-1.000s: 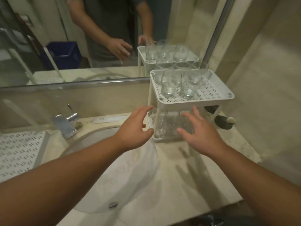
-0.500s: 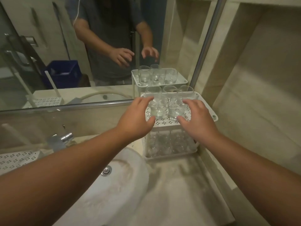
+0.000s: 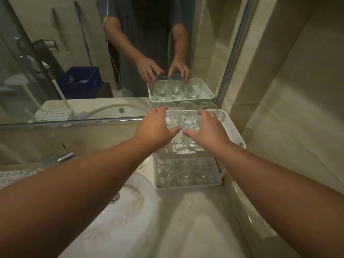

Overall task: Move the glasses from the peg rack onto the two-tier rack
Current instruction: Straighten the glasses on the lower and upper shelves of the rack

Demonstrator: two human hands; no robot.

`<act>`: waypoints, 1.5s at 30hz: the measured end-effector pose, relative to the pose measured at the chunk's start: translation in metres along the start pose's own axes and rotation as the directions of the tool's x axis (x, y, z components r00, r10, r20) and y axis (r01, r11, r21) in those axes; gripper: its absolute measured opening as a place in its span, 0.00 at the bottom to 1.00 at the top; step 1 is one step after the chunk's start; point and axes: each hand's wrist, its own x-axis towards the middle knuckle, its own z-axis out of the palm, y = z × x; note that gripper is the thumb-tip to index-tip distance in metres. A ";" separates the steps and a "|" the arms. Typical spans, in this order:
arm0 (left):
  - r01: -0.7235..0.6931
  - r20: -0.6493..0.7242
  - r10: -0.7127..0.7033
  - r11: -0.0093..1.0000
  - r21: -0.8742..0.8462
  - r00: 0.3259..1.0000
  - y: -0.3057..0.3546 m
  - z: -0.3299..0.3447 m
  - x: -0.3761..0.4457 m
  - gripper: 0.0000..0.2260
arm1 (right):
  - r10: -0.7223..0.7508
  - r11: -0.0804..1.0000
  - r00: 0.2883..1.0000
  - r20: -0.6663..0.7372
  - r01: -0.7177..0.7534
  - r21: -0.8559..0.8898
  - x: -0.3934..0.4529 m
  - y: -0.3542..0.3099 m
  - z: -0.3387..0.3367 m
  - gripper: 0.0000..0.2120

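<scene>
Nearest the camera lies the white basin (image 3: 115,216), smooth and rounded, set in a pale stone counter (image 3: 195,220); a chrome tap (image 3: 59,158) stands at its left edge. Beyond the basin, in the corner where counter meets wall, stands the two-tier rack (image 3: 232,131), white plastic with a perforated upper shelf, raised rim and slim corner posts; the perforations presumably let water drain. The lower shelf (image 3: 186,185) holds several clear glasses standing close together. On the upper shelf stand more glasses (image 3: 189,127), clear and thin-walled; a back row sits along the mirror and two are nearer the front.

The left hand (image 3: 154,129) reaches over the front-left glass, fingers spread and slightly curved beside it, thumb extended toward the centre; whether it grips the glass cannot be told. The right hand (image 3: 206,129) lies against the front-right glass, fingers curving past its far side, thumb at the near side; a firm grip cannot be confirmed. Judged from this placement, the hands are seating or aligning the front pair.

Behind the rack the mirror (image 3: 74,53) repeats the scene; part of a perforated white tray (image 3: 13,175) shows at far left.
</scene>
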 end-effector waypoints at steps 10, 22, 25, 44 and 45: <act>0.012 0.011 -0.013 0.996 0.088 1.000 0.017 0.009 0.011 0.38 | -0.030 1.000 0.995 0.100 0.029 0.010 0.011 0.009 -0.009 0.38; -0.014 0.206 -0.034 0.973 0.229 0.978 0.024 0.003 0.027 0.37 | 0.016 0.999 0.979 0.204 -0.005 -0.053 0.017 0.034 -0.032 0.39; -0.046 0.237 -0.017 0.965 0.259 0.971 0.023 0.001 0.031 0.38 | 0.046 0.997 0.974 0.222 -0.030 -0.076 0.019 0.039 -0.040 0.38; -0.104 0.306 0.020 0.960 0.261 0.952 0.019 0.000 0.035 0.36 | 0.198 0.964 0.923 0.329 -0.121 -0.239 0.010 0.046 -0.074 0.34; -0.111 0.305 0.027 0.959 0.261 0.952 0.019 0.000 0.036 0.36 | 0.209 0.963 0.922 0.327 -0.135 -0.234 0.009 0.046 -0.075 0.34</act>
